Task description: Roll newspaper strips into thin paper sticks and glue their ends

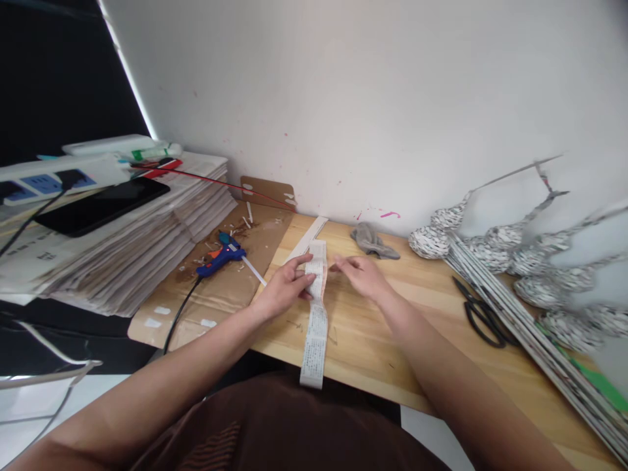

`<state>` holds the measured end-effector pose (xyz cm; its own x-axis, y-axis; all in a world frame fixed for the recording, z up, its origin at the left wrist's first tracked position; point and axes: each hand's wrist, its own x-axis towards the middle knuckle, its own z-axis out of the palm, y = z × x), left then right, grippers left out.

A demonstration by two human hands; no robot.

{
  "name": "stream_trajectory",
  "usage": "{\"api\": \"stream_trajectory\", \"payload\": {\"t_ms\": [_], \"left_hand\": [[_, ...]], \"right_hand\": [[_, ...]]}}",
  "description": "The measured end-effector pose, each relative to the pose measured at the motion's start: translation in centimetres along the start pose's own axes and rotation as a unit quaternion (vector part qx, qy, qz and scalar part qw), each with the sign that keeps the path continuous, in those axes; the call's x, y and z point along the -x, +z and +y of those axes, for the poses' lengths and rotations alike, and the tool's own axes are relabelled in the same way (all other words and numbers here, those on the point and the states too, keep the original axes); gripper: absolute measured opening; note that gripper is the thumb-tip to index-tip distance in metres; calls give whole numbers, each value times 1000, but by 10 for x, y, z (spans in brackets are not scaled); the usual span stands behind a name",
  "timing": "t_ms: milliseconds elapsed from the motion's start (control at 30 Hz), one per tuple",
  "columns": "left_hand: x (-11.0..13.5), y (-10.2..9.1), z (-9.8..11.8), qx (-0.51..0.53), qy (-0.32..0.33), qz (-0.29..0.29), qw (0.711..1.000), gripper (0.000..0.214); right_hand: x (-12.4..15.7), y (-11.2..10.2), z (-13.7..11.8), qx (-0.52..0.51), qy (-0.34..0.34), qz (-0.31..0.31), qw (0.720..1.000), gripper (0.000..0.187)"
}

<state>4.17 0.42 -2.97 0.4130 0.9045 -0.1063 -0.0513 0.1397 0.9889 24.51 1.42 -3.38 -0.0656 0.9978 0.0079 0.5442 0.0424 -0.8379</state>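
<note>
A long narrow strip of printed newspaper [316, 327] lies lengthwise on the wooden table [373, 340], and its near end hangs over the front edge. My left hand [287, 288] pinches the strip near its far end, thumb on top. From the right, my right hand [360, 273] rests fingertips on the strip's far end; its fingers are curled and pressed on the paper.
A blue glue gun [220, 256] lies on brown cardboard [230, 281] to the left. Behind it is a stack of newspapers [147, 242] with a tablet and power strip. Right side: black scissors [483, 317], rolled paper sticks and woven paper spoons [495, 252]. A grey cloth [373, 241] lies by the wall.
</note>
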Motion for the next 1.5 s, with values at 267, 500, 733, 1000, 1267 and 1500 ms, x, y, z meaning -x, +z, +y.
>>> {"api": "stream_trajectory", "payload": {"t_ms": [267,500,733,1000,1267,1500], "left_hand": [[6,-3,-1,28,-27,25,999,76],[4,-1,-6,32,-51,34,998,59],[19,-10,-3,112,-16,53,992,26],[64,-35,7,107,59,17,992,33],[113,-60,-3,-90,-103,-68,988,23],[136,-70,-42,-305,-119,-145,934,33]], "right_hand": [[8,23,0,-404,131,-20,905,33],[13,27,0,-379,104,-29,919,33],[7,17,9,-438,123,34,890,32],[-3,-2,15,-492,111,84,859,32],[-8,-9,17,-528,72,160,831,21],[-11,-14,23,-542,74,167,821,24]]}}
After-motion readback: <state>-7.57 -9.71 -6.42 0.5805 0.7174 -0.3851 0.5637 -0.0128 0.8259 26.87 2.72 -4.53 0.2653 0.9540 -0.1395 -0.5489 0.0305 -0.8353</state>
